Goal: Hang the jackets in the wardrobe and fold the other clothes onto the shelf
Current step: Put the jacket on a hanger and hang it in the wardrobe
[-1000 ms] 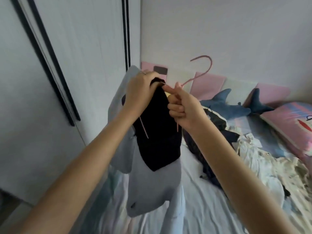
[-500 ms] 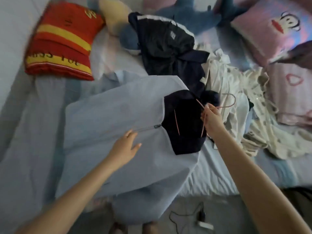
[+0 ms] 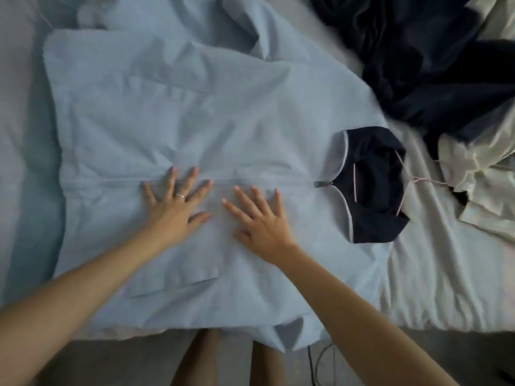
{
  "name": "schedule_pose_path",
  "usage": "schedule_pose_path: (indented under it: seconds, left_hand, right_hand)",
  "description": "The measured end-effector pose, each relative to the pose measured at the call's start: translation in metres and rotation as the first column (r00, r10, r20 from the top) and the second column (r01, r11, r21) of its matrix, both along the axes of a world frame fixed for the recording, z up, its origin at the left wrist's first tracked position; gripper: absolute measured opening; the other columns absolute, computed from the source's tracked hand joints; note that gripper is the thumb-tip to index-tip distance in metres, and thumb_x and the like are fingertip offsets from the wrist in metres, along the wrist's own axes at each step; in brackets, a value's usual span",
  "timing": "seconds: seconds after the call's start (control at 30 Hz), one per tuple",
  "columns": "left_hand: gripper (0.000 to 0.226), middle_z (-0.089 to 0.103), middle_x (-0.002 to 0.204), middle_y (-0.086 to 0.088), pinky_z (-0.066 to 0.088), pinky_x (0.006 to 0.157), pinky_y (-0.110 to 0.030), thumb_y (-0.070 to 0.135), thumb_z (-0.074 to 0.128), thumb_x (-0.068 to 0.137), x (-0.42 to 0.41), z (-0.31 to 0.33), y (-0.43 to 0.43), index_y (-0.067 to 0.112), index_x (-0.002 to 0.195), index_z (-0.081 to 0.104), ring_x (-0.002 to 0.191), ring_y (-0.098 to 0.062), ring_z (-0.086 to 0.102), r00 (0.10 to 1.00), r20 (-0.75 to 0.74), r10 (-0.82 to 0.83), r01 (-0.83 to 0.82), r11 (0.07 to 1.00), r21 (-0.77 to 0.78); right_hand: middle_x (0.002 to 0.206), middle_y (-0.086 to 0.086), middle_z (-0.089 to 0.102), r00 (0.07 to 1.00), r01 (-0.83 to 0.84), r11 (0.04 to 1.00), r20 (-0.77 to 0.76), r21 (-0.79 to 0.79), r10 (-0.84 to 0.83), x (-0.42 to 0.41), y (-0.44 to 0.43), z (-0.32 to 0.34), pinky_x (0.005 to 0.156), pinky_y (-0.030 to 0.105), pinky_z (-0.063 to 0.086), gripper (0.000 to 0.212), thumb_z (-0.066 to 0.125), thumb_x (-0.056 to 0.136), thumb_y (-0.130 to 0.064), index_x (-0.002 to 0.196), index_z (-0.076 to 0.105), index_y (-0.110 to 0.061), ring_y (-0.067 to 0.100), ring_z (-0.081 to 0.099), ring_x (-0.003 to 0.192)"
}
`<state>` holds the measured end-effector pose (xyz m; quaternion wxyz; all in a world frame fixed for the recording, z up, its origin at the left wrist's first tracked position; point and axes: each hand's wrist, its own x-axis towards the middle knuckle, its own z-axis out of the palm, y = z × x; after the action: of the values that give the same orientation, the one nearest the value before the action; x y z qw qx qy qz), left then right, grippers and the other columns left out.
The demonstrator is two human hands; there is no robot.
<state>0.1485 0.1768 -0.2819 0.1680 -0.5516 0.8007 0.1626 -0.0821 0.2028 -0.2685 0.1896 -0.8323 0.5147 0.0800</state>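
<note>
Light blue jacket (image 3: 167,121) lies flat on the bed, front up, collar end to the right, hem to the left. The fabric is a thin matte woven, softly creased. Its front zipper (image 3: 250,181) is closed, with a small metal pull (image 3: 322,184) at the neck. A flat pocket flap (image 3: 172,285) sits on the near side. The collar (image 3: 373,185) is lined dark navy with pale piping along the edge. A thin pink wire hanger (image 3: 418,179) sits inside the collar, its hook end poking out to the right onto the sheet.

Left hand (image 3: 172,210) is spread flat, palm down, fingertips on the zipper line; it grasps nothing and wears a thin ring (image 3: 181,195). Right hand (image 3: 259,221) is just beside it, also flat with fingers splayed, pressing the cloth.

The bed sheet (image 3: 432,274) is pale and wrinkled. A crumpled dark navy garment (image 3: 432,65) lies at upper right, with a cream garment (image 3: 479,162) just beside it at the right edge. A dark cable (image 3: 312,358) lies on the grey floor (image 3: 111,358) below the bed edge.
</note>
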Motion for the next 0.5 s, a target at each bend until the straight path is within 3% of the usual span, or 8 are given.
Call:
schedule_pose_path:
  seconds: [0.07, 0.1, 0.17, 0.23, 0.3, 0.37, 0.43, 0.5]
  left_hand:
    - [0.076, -0.013, 0.158, 0.010, 0.009, 0.091, -0.083, 0.073, 0.028, 0.083, 0.029, -0.016, -0.032, 0.045, 0.147, -0.002, 0.143, -0.035, -0.018, 0.994, 0.084, -0.063, 0.069, 0.995, -0.073]
    - [0.080, -0.021, 0.155, 0.013, 0.007, 0.093, -0.082, 0.075, 0.030, 0.080, 0.042, -0.019, -0.050, 0.046, 0.144, -0.008, 0.139, -0.032, -0.027, 0.994, 0.105, -0.041, 0.050, 0.995, -0.089]
    - [0.084, -0.026, 0.154, 0.014, 0.007, 0.096, -0.080, 0.075, 0.030, 0.079, 0.065, -0.014, -0.086, 0.046, 0.143, -0.016, 0.141, -0.032, -0.027, 0.986, 0.116, 0.118, -0.107, 0.990, -0.097]
    - [0.082, -0.027, 0.154, 0.014, 0.006, 0.097, -0.079, 0.074, 0.029, 0.082, 0.085, -0.009, -0.115, 0.045, 0.144, -0.016, 0.143, -0.031, -0.022, 0.957, 0.076, 0.281, -0.277, 0.959, -0.057]
    - [0.078, -0.016, 0.159, 0.006, 0.007, 0.099, -0.078, 0.066, 0.039, 0.086, 0.089, -0.002, -0.124, 0.042, 0.149, 0.000, 0.145, -0.033, -0.011, 0.951, 0.013, 0.310, -0.309, 0.949, -0.070]
    - [0.074, 0.013, 0.157, -0.014, 0.014, 0.101, -0.076, 0.050, 0.059, 0.085, 0.090, -0.001, -0.128, 0.023, 0.147, 0.030, 0.141, -0.039, 0.015, 0.947, -0.087, 0.310, -0.321, 0.923, -0.210]
    - [0.074, 0.028, 0.149, -0.024, 0.016, 0.102, -0.073, 0.037, 0.071, 0.076, 0.091, 0.007, -0.149, 0.009, 0.137, 0.041, 0.135, -0.042, 0.027, 0.925, -0.190, 0.329, -0.378, 0.843, -0.383]
    - [0.075, 0.026, 0.152, -0.021, 0.009, 0.106, -0.068, 0.037, 0.068, 0.076, 0.097, 0.026, -0.187, 0.009, 0.139, 0.038, 0.140, -0.039, 0.023, 0.915, -0.272, 0.299, -0.400, 0.764, -0.506]
  right_hand:
    - [0.160, -0.010, 0.006, 0.955, 0.274, 0.962, -0.114, -0.008, -0.273, -0.027, -0.043, -0.014, 0.109, 0.067, 0.005, 0.065, 0.027, 0.089, -0.064, 0.150, 0.012, -0.044, 0.034, 0.009, 0.146]
    - [0.160, -0.013, -0.008, 0.884, 0.445, 0.894, -0.181, 0.047, -0.431, -0.046, -0.065, -0.016, 0.110, 0.065, 0.002, 0.068, 0.026, 0.090, -0.069, 0.148, -0.001, -0.047, 0.035, -0.001, 0.147]
    - [0.157, -0.013, -0.022, 0.773, 0.620, 0.773, -0.275, 0.136, -0.572, -0.081, -0.104, -0.010, 0.113, 0.060, 0.005, 0.075, 0.027, 0.088, -0.072, 0.146, -0.013, -0.048, 0.039, -0.005, 0.145]
    - [0.159, -0.004, -0.020, 0.728, 0.667, 0.729, -0.343, 0.156, -0.593, -0.090, -0.126, 0.002, 0.114, 0.055, 0.012, 0.077, 0.030, 0.091, -0.067, 0.149, -0.012, -0.040, 0.040, 0.003, 0.145]
    - [0.159, 0.015, 0.008, 0.740, 0.621, 0.784, -0.337, 0.013, -0.582, -0.076, -0.135, 0.010, 0.112, 0.052, 0.022, 0.075, 0.044, 0.095, -0.051, 0.153, 0.009, -0.019, 0.041, 0.020, 0.140]
    - [0.140, 0.023, 0.041, 0.879, 0.419, 0.881, -0.148, -0.220, -0.454, -0.054, -0.147, 0.017, 0.102, 0.049, 0.035, 0.061, 0.063, 0.088, -0.027, 0.138, 0.038, -0.002, 0.040, 0.041, 0.125]
    - [0.135, 0.016, 0.050, 0.984, 0.149, 0.909, -0.030, -0.389, -0.174, -0.030, -0.176, 0.023, 0.099, 0.043, 0.033, 0.061, 0.068, 0.076, -0.008, 0.133, 0.047, -0.005, 0.036, 0.046, 0.123]
    - [0.145, 0.012, 0.044, 0.999, -0.011, 0.890, -0.037, -0.456, -0.007, -0.004, -0.220, 0.026, 0.109, 0.039, 0.024, 0.077, 0.062, 0.069, 0.003, 0.142, 0.040, -0.009, 0.034, 0.040, 0.134]
